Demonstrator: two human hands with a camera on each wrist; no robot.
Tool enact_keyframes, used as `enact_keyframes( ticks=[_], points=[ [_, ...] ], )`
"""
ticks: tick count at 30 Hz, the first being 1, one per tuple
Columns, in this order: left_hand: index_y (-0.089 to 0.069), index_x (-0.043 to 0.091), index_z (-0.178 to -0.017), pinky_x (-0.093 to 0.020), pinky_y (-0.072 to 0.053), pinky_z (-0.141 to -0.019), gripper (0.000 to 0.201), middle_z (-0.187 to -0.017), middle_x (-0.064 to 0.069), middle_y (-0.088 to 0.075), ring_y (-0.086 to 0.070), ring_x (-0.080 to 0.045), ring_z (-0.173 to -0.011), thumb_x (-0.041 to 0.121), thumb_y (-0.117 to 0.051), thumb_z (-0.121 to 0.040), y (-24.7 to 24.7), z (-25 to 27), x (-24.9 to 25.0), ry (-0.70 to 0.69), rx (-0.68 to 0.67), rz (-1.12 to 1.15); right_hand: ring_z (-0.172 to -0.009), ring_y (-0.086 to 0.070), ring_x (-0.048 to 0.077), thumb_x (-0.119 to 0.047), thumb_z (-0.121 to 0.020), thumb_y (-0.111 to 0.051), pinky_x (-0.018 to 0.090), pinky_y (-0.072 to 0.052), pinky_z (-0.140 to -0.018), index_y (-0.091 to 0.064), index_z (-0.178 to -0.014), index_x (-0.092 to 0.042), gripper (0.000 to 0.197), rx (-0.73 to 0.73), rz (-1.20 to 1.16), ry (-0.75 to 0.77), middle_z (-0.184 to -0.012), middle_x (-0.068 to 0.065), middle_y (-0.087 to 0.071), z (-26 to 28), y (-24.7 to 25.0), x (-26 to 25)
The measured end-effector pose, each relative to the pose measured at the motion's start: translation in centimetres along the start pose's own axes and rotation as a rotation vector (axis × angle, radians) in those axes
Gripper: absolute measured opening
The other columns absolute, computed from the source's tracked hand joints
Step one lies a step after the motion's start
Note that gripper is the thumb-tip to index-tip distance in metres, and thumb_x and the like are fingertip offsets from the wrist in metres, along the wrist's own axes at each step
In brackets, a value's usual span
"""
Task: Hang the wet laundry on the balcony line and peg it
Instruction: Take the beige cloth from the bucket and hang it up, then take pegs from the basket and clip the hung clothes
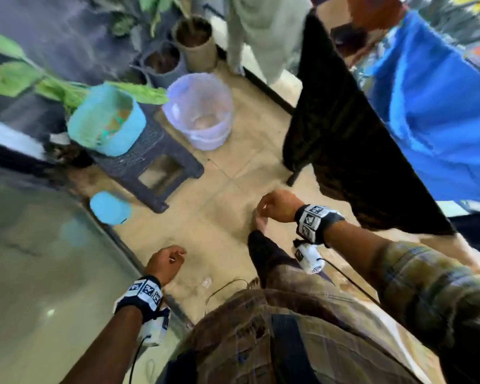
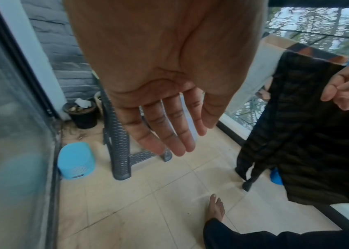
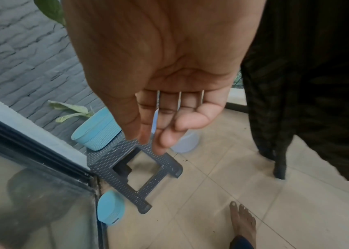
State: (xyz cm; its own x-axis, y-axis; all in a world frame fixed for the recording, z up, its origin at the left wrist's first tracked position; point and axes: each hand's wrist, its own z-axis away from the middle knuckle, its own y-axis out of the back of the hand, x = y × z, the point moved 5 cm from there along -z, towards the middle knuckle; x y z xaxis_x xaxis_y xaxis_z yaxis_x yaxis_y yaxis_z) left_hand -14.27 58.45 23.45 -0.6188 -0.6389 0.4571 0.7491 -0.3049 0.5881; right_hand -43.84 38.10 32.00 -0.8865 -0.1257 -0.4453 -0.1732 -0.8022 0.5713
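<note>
A black garment [image 1: 344, 134] hangs from the line on the right, with a blue garment [image 1: 432, 106] beside it and a pale garment [image 1: 261, 31] farther back. My left hand [image 1: 172, 259] hangs low over the floor tiles; in the left wrist view its fingers [image 2: 169, 134] are straight and hold nothing. My right hand [image 1: 265, 212] is just left of the black garment's lower edge and apart from it. Its fingers [image 3: 164, 128] curl loosely and hold nothing. The black garment [image 3: 307, 84] fills the right of the right wrist view.
A translucent bucket [image 1: 198, 109] stands on the floor. A turquoise basket [image 1: 106, 120] sits on a dark woven stool [image 1: 150, 162], with a small blue pot [image 1: 110, 207] below it. Potted plants [image 1: 194, 42] line the back. A glass door [image 1: 39, 273] runs along the left.
</note>
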Motion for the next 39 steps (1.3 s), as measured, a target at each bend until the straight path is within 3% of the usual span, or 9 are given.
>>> enact_keyframes(
  ticks=[6,11,19,22,26,31,34,36,39],
  points=[
    [-0.073,0.014,-0.099,-0.034,-0.052,-0.083,0.012,-0.095,-0.008,-0.072,-0.067,-0.028,-0.092,0.008,-0.064,-0.092,4.4,-5.4,0.3,0.121,0.033,0.116,-0.094,-0.065,0.020,-0.030,-0.086,-0.066,0.027,-0.049,-0.083,-0.072,-0.090,-0.033,0.008,-0.139,0.051,0.056,-0.096,-0.002,-0.070,-11.3,3.9,-4.8],
    [-0.072,0.015,-0.097,-0.031,-0.050,-0.083,0.013,-0.093,-0.005,-0.070,-0.067,-0.027,-0.089,0.007,-0.064,-0.093,10.8,-11.4,3.1,0.139,0.057,0.217,-0.077,-0.068,0.014,-0.023,-0.087,-0.061,0.023,-0.050,-0.076,-0.073,-0.089,-0.029,0.014,-0.220,0.041,0.058,-0.082,-0.003,-0.073,-19.1,9.1,-8.1],
    [-0.069,0.021,-0.100,-0.034,-0.049,-0.085,0.018,-0.102,-0.006,-0.070,-0.065,-0.026,-0.090,0.005,-0.067,-0.091,23.7,-17.0,3.0,0.105,0.392,0.400,-0.073,-0.060,0.009,-0.024,-0.087,-0.061,0.024,-0.048,-0.078,-0.069,-0.082,-0.034,0.014,-0.232,0.095,0.107,-0.076,-0.008,-0.069,-27.6,15.4,-16.9],
    [-0.066,0.013,-0.112,-0.041,-0.050,-0.091,0.025,-0.115,-0.010,-0.065,-0.062,-0.029,-0.097,0.002,-0.068,-0.090,28.0,-19.8,0.5,0.141,0.497,0.446,-0.085,-0.065,0.020,-0.026,-0.087,-0.063,0.031,-0.052,-0.085,-0.072,-0.086,-0.030,0.009,-0.216,0.127,0.175,-0.089,0.000,-0.072,-31.8,16.1,-22.5],
    [-0.056,0.001,-0.130,-0.049,-0.047,-0.100,0.042,-0.127,-0.022,-0.060,-0.059,-0.040,-0.115,0.001,-0.068,-0.089,31.6,-23.4,-4.2,0.302,0.539,0.578,-0.091,-0.064,0.032,-0.040,-0.084,-0.052,0.041,-0.052,-0.085,-0.073,-0.089,-0.013,0.034,-0.156,0.161,0.246,-0.094,0.011,-0.071,-37.5,15.0,-29.9],
    [-0.033,0.007,-0.150,-0.032,-0.041,-0.094,0.066,-0.143,-0.023,-0.048,-0.053,-0.037,-0.127,0.003,-0.065,-0.093,33.5,-27.7,-7.7,0.445,0.418,0.728,-0.098,-0.063,0.033,-0.018,-0.092,-0.059,0.035,-0.048,-0.084,-0.073,-0.090,-0.005,0.019,-0.142,0.149,0.283,-0.099,0.016,-0.071,-43.2,11.8,-38.5],
    [-0.029,0.013,-0.152,-0.038,-0.044,-0.097,0.070,-0.148,-0.020,-0.042,-0.050,-0.034,-0.132,0.007,-0.066,-0.093,33.6,-30.1,-9.1,0.482,0.358,0.817,-0.098,-0.063,0.032,-0.026,-0.090,-0.053,0.033,-0.047,-0.086,-0.071,-0.087,-0.007,0.026,-0.220,0.186,0.268,-0.098,0.016,-0.070,-46.6,8.5,-42.2],
    [-0.028,0.016,-0.152,-0.042,-0.047,-0.096,0.073,-0.146,-0.019,-0.044,-0.051,-0.033,-0.131,0.010,-0.068,-0.092,33.2,-31.1,-9.6,0.488,0.346,0.869,-0.108,-0.062,0.030,-0.029,-0.090,-0.050,0.033,-0.048,-0.093,-0.071,-0.097,-0.010,0.029,-0.278,0.253,0.251,-0.109,0.012,-0.068,-48.6,6.2,-43.9],
    [-0.033,0.016,-0.150,-0.030,-0.045,-0.084,0.068,-0.132,-0.013,-0.060,-0.060,-0.031,-0.117,0.013,-0.068,-0.092,32.5,-31.9,-9.7,0.480,0.332,0.787,-0.125,-0.052,0.030,-0.030,-0.094,-0.050,0.032,-0.041,-0.100,-0.064,-0.120,-0.016,0.033,-0.318,0.463,0.268,-0.134,0.009,-0.058,-51.2,3.4,-46.2]
  ],
)
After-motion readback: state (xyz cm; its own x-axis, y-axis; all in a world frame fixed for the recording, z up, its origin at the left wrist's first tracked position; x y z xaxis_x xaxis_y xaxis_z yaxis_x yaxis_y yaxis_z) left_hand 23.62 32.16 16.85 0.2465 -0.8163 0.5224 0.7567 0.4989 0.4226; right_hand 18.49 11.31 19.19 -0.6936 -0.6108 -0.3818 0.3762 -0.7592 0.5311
